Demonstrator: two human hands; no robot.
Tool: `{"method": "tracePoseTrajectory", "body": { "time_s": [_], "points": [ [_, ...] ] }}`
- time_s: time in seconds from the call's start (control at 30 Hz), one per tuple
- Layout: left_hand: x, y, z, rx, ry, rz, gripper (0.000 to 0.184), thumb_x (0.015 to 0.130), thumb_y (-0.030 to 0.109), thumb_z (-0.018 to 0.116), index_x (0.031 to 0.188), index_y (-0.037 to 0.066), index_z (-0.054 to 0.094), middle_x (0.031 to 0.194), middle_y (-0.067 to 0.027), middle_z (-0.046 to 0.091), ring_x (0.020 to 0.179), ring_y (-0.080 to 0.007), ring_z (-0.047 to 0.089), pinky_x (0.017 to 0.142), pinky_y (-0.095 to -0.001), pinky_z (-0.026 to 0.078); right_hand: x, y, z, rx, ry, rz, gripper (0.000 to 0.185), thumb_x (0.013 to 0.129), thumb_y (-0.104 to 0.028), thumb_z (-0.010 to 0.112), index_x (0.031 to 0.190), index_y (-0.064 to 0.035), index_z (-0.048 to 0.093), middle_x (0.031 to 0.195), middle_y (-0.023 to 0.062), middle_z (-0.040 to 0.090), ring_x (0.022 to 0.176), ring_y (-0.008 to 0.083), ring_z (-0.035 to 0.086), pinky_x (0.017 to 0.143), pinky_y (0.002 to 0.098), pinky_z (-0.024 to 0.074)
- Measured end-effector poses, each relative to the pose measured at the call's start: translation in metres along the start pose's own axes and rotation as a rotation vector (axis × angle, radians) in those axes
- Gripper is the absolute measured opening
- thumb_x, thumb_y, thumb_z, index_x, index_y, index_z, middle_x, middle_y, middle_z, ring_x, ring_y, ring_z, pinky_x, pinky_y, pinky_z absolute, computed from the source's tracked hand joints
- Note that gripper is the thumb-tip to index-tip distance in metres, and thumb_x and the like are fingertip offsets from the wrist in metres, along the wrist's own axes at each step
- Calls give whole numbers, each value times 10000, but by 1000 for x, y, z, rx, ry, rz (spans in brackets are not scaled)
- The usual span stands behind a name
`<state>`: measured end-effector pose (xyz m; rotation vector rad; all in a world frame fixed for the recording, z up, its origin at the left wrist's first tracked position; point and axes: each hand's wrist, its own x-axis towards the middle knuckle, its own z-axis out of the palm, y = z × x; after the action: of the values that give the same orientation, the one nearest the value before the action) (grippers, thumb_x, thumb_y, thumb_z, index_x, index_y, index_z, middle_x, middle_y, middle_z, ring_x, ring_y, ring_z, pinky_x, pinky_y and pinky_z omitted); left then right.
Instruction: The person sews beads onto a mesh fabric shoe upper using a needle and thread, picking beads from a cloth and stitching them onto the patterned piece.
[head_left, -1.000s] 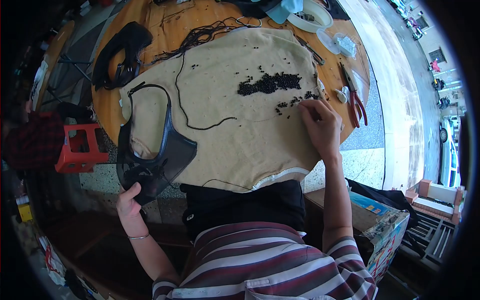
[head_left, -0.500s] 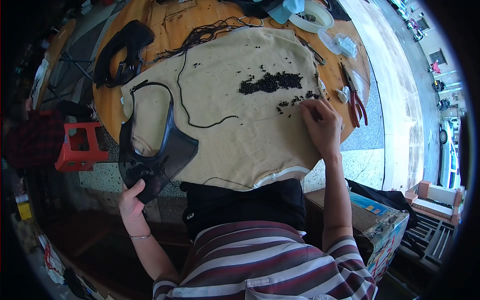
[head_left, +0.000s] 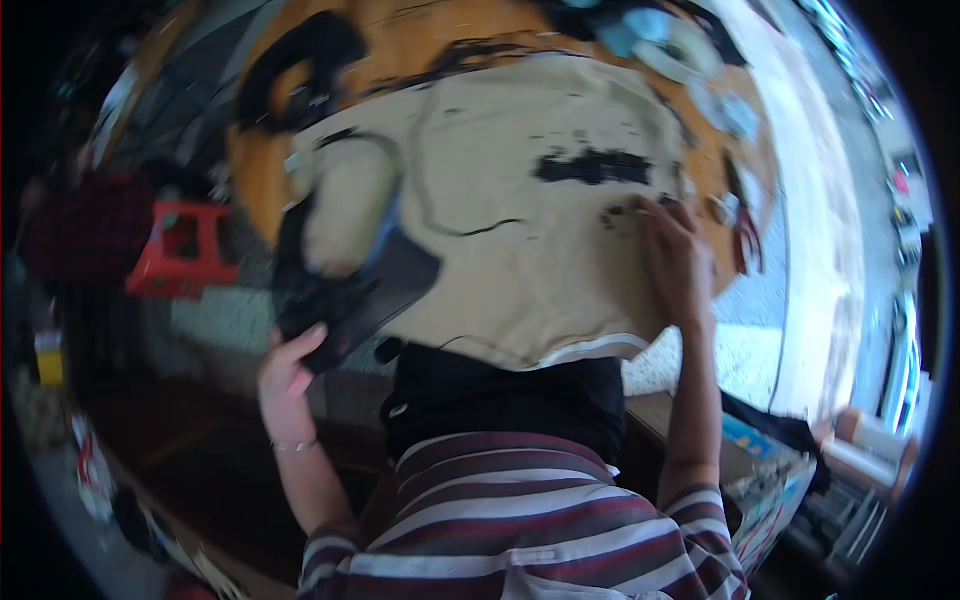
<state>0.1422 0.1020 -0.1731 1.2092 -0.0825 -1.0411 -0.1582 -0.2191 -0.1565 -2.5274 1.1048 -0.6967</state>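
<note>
The frame is smeared by motion. My left hand (head_left: 290,368) grips the lower edge of a black piece with a large oval opening (head_left: 385,275), which lies partly on a beige cloth (head_left: 490,290). Fingers bent together, my right hand (head_left: 675,250) rests on the cloth's right side; anything between its fingertips is too blurred to make out. Just above and left of it are a few loose black beads (head_left: 615,215) and a dense bead pile (head_left: 593,168). A dark cord (head_left: 480,229) curves across the cloth's middle.
Red-handled pliers (head_left: 745,225) lie right of the cloth on the round wooden table (head_left: 252,190). Another black piece (head_left: 262,85) is at upper left, a pale bowl (head_left: 690,55) at upper right. Beyond the table's left edge are a red stool (head_left: 190,245) and a person in dark red (head_left: 95,225).
The whole view has shifted, so table, cloth and both hands appear farther right, and it is now blurred. My left hand still grips the black piece; my right hand stays by the beads.
</note>
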Motion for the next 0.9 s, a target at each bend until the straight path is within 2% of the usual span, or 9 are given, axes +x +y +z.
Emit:
{"method": "tracePoseTrajectory", "body": {
  "time_s": [0.07, 0.17, 0.37, 0.47, 0.57, 0.67, 0.7, 0.8, 0.9],
  "points": [
    [-4, 1, 4, 28, 72, -13, 437, 757, -41, 657, 1177, -36, 535, 1110, -131, 608, 991, -244, 615, 826, -379, 530, 0, -8, 0, 106, -43, 103, 210, 870, -78, 575, 1061, -72, 662, 884, 117, 582, 763, 265, 597, 685, 333, 456],
    [-5, 6, 6, 113, 21, 52, 332, 749, 9, 705, 1066, -21, 610, 982, -83, 657, 872, -172, 638, 778, -284, 514, -1, -4, 0, -96, -14, -37, 199, 883, -75, 566, 1061, -50, 651, 914, 123, 590, 779, 260, 602, 683, 334, 461],
    [-10, 4, 0, 91, -87, 40, 335, 763, -22, 676, 1087, -36, 593, 1004, -96, 657, 894, -189, 643, 745, -301, 538, -1, -3, 0, -228, -35, -146, 176, 890, -56, 548, 1039, -31, 639, 910, 132, 585, 791, 280, 608, 672, 357, 466],
    [-10, 0, -7, 152, -141, 44, 323, 828, 103, 666, 1107, -34, 579, 1028, -113, 647, 876, -210, 650, 720, -305, 545, 3, -9, -3, -281, -99, -164, 177, 887, -42, 536, 1035, -24, 630, 886, 128, 569, 785, 276, 587, 675, 368, 454],
    [-8, -15, -19, -262, -127, 21, 466, 882, 363, 606, 1142, -21, 562, 1092, -150, 618, 932, -250, 636, 775, -355, 536, 8, -13, -10, -339, -149, -201, 169, 893, -54, 538, 1030, -25, 633, 906, 131, 580, 774, 282, 608, 649, 384, 457],
    [-22, -36, -5, -843, -40, 58, 681, 865, 592, 493, 1201, 0, 527, 1167, -181, 576, 1098, -294, 559, 914, -427, 465, 7, -6, -14, -317, -99, -147, 160, 893, -82, 553, 1017, -28, 638, 891, 119, 591, 764, 273, 595, 666, 372, 455],
    [-24, -56, -8, -1039, -128, 107, 737, 842, 640, 482, 1228, 13, 506, 1234, -186, 527, 1220, -303, 451, 1024, -460, 355, 4, -7, -18, -317, -29, -161, 160, 898, -94, 554, 1017, -30, 639, 885, 117, 596, 754, 266, 591, 663, 361, 456],
    [-46, -86, 18, -1086, -34, 143, 724, 865, 626, 454, 1239, 7, 488, 1293, -176, 474, 1214, -300, 439, 1038, -450, 333, -4, -14, -27, -303, 154, -106, 158, 914, -119, 550, 1009, -31, 642, 868, 95, 606, 712, 215, 578, 636, 314, 461],
    [-53, -113, 32, -937, -162, 195, 648, 883, 555, 497, 1238, 13, 484, 1294, -165, 457, 1167, -281, 466, 1022, -434, 351, -12, -32, -22, -83, 217, 53, 159, 930, -128, 537, 1004, -28, 636, 854, 63, 604, 681, 141, 552, 605, 263, 459]
  ]
}}
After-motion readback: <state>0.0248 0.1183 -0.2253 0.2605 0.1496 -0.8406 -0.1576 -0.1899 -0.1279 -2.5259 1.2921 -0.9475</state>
